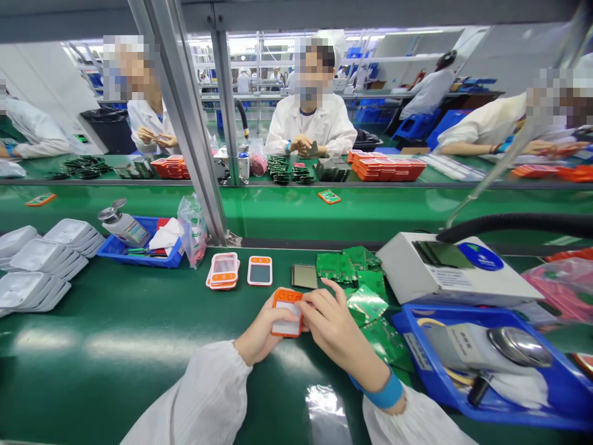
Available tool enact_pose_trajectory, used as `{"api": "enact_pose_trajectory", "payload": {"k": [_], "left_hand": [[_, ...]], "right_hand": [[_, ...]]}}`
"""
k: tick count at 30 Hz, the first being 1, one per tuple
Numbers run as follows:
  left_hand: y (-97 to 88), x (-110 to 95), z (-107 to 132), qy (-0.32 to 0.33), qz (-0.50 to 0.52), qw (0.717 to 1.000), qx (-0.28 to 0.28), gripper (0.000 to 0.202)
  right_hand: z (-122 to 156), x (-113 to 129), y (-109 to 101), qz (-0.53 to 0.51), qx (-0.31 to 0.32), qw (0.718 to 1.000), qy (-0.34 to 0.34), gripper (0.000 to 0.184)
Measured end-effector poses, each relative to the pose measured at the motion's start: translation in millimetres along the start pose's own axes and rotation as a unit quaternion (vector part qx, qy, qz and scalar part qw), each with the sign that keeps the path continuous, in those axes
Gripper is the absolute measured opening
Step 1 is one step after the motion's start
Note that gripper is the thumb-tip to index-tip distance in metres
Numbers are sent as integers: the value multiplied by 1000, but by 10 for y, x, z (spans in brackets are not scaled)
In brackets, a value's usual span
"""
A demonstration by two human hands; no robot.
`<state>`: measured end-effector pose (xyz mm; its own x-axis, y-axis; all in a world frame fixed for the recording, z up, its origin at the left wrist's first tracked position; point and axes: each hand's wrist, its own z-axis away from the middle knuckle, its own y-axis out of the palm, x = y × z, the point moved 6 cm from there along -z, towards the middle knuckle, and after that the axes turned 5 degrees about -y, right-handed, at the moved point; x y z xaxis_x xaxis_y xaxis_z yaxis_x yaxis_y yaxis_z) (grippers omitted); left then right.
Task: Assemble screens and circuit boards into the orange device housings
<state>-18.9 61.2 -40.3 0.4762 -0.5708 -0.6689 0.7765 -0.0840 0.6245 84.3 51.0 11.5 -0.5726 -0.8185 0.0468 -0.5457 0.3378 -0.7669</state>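
My left hand (pixel 260 337) grips an orange and white device shell (pixel 286 312) from below and the left, just above the green mat. My right hand (pixel 334 324) is curled against the shell's right edge, fingers bent onto it. A blue wrist strap (pixel 384 392) circles my right wrist. Green circuit boards (pixel 365 290) lie heaped just right of my hands. A small grey display panel (pixel 304 276) lies flat beyond the shell. Two more shells lie further back: a small stack (pixel 223 271) and a single one (pixel 260 270).
A blue tray (pixel 509 371) with a dispenser bottle sits at the right, a white box (pixel 458 272) and black hose behind it. White moulded trays (pixel 41 262) are stacked left, beside another blue tray (pixel 139 247). Beyond the green conveyor (pixel 370 213), several people in white coats work.
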Motion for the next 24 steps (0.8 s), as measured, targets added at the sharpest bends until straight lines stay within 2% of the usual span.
{"api": "enact_pose_trajectory", "payload": {"k": [5, 15, 24], "left_hand": [[-41, 2, -13, 1, 15, 999, -44, 23], [-82, 3, -30, 7, 22, 997, -71, 26], [-60, -16, -2, -8, 45, 996, -75, 30]], "right_hand": [[-10, 32, -15, 21, 1, 1000, -13, 32], [-41, 44, -44, 21, -11, 1000, -1, 24], [-60, 2, -190, 18, -83, 996, 38, 17]]}}
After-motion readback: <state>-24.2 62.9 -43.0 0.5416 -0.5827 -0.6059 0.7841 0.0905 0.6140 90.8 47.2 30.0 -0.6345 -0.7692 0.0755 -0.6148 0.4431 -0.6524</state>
